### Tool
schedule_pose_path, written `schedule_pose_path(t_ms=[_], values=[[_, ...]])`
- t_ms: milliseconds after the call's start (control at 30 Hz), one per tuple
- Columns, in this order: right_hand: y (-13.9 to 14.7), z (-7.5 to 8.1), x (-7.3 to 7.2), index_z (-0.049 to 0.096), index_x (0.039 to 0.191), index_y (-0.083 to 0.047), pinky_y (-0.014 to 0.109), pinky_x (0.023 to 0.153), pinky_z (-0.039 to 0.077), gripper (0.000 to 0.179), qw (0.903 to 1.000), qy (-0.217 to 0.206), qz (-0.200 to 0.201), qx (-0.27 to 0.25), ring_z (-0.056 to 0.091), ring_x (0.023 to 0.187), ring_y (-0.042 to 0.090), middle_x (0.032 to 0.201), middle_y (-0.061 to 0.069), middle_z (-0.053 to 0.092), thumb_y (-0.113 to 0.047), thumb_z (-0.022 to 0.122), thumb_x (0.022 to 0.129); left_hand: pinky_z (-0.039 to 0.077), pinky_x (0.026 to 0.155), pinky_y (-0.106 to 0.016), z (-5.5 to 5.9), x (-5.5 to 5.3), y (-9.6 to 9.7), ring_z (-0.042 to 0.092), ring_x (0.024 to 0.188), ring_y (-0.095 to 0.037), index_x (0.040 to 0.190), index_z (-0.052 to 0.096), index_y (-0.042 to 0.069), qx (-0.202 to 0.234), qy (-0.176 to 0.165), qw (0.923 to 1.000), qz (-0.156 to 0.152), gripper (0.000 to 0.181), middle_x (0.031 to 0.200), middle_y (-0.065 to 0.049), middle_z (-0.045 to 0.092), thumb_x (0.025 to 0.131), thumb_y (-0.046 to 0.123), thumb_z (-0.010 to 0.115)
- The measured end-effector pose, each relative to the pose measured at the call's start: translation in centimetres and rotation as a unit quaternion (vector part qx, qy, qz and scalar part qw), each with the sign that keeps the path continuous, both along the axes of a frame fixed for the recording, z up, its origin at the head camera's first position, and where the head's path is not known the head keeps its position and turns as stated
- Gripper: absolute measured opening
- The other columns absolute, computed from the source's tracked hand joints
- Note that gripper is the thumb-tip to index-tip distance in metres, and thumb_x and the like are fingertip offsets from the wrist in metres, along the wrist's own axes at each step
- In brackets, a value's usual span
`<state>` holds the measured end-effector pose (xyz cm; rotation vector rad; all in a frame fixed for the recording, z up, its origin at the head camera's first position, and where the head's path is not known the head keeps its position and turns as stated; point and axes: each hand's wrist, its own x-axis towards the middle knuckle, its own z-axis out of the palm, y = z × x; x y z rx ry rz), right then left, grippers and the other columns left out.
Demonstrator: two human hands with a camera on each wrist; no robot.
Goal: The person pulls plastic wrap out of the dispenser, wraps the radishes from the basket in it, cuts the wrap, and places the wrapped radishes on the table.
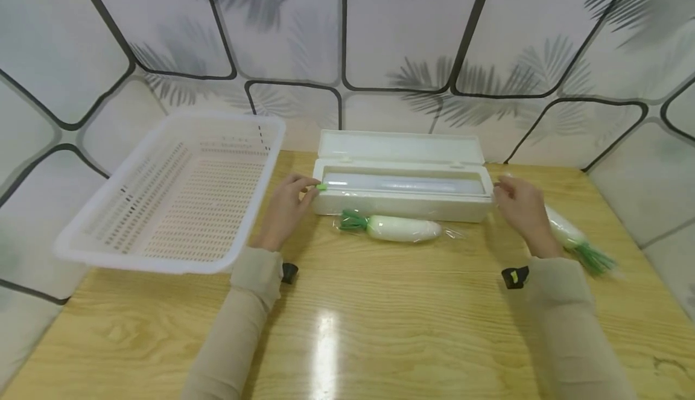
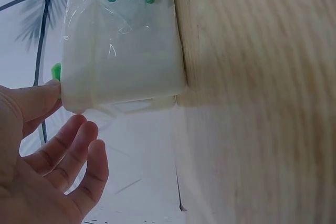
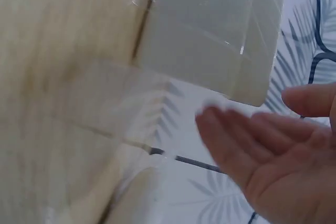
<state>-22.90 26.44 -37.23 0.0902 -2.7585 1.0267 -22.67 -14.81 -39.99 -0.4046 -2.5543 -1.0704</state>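
A white cling film dispenser (image 1: 456,210) stands with its lid (image 1: 402,146) raised, and a roll of film (image 1: 402,183) lies inside. At its left end, my left hand (image 1: 288,210) pinches a small green slider (image 1: 322,187) between thumb and forefinger; its other fingers are spread below in the left wrist view. My right hand (image 1: 523,213) is beside the right end, thumb and fingers apart, nothing between them in the right wrist view. A film-wrapped white radish (image 1: 402,229) with green stalks lies along the dispenser's front. Another white radish (image 1: 563,226) lies behind my right wrist, partly hidden.
To the left of my left hand sits a large white slotted basket (image 1: 149,263), its rim close to my forearm. A patterned wall covering (image 1: 391,110) rises right behind the dispenser. The wooden table (image 1: 402,315) stretches in front.
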Motion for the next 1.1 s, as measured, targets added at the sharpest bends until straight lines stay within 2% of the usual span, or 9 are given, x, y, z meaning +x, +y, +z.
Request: schedule_pose_path(t_ms=[100,200,333,533,700,867,967,1033,1100], values=[[0.6,-0.2,0.4,0.046,0.137,0.020,0.036,0.073,0.061,0.040,0.9991,-0.025,0.022,-0.025,0.066,0.098,0.050,0.128,0.042,0.054,-0.001,0.042,0.104,0.053,0.082,-0.044,0.2,-0.2,0.5,0.062,0.096,-0.033,0.114,0.072,-0.004,0.000,-0.001,1.0000,-0.003,0.020,0.108,-0.020,0.063,0.098,0.008,0.067],[0.6,-0.4,0.4,0.048,0.136,0.020,0.022,0.062,0.058,0.038,0.9988,-0.020,0.023,-0.037,0.068,0.089,0.048,0.129,0.042,0.052,0.002,0.043,0.103,0.050,0.075,-0.041,0.3,-0.2,0.5,0.057,0.087,-0.031,0.114,0.073,-0.003,-0.005,-0.001,1.0000,-0.002,0.020,0.105,-0.019,0.062,0.097,0.008,0.068],[0.6,-0.6,0.3,0.050,0.135,0.018,0.021,0.062,0.058,0.036,0.9987,-0.017,0.015,-0.045,0.068,0.091,0.049,0.131,0.041,0.051,0.003,0.043,0.103,0.046,0.070,-0.038,0.4,-0.3,0.6,0.052,0.082,-0.029,0.113,0.074,-0.002,-0.008,-0.003,1.0000,-0.004,0.020,0.104,-0.019,0.060,0.097,0.008,0.069],[0.4,-0.9,0.3,0.049,0.136,0.017,0.022,0.068,0.058,0.037,0.9977,-0.022,0.013,-0.062,0.064,0.102,0.051,0.132,0.040,0.051,-0.001,0.046,0.104,0.045,0.071,-0.038,0.6,-0.2,0.8,0.051,0.084,-0.030,0.110,0.076,-0.001,-0.010,-0.005,0.9999,-0.004,0.018,0.102,-0.019,0.059,0.097,0.009,0.069],[0.1,-0.8,0.3,0.052,0.133,0.017,0.015,0.062,0.055,0.037,0.9989,-0.009,0.004,-0.046,0.068,0.093,0.050,0.125,0.038,0.055,-0.003,0.051,0.102,0.045,0.073,-0.039,0.8,-0.3,1.2,0.050,0.085,-0.029,0.108,0.076,-0.001,-0.018,-0.006,0.9998,0.000,0.018,0.100,-0.018,0.058,0.096,0.009,0.071],[0.0,-0.6,0.6,0.057,0.131,0.015,0.011,0.056,0.052,0.035,0.9998,-0.006,-0.005,-0.019,0.071,0.086,0.048,0.125,0.040,0.055,-0.003,0.052,0.102,0.044,0.076,-0.041,0.9,-0.6,1.6,0.050,0.086,-0.029,0.107,0.077,0.000,-0.034,-0.009,0.9994,0.004,0.018,0.095,-0.016,0.059,0.094,0.011,0.072],[0.1,-0.6,0.7,0.068,0.111,0.014,0.011,0.054,0.050,0.025,1.0000,0.006,-0.006,-0.003,0.072,0.082,0.046,0.111,0.039,0.064,-0.003,0.052,0.102,0.043,0.077,-0.041,1.0,-0.8,2.1,0.051,0.085,-0.029,0.106,0.078,0.000,-0.039,-0.011,0.9992,-0.005,0.018,0.091,-0.014,0.060,0.093,0.012,0.074],[0.1,-0.6,0.6,0.065,0.093,0.010,0.011,0.054,0.050,0.022,0.9999,0.013,-0.002,0.004,0.072,0.081,0.045,0.100,0.036,0.067,-0.004,0.052,0.102,0.042,0.077,-0.040,1.1,-1.0,2.4,0.051,0.085,-0.029,0.105,0.078,0.001,-0.034,-0.016,0.9993,-0.009,0.017,0.089,-0.013,0.060,0.092,0.012,0.074],[0.0,-0.6,0.5,0.062,0.086,0.006,0.011,0.053,0.050,0.021,0.9998,0.020,0.000,0.008,0.072,0.079,0.044,0.095,0.034,0.067,-0.005,0.052,0.101,0.041,0.078,-0.041,1.1,-1.1,2.6,0.051,0.085,-0.029,0.104,0.078,0.001,-0.030,-0.015,0.9994,-0.012,0.016,0.087,-0.012,0.060,0.091,0.011,0.075]])
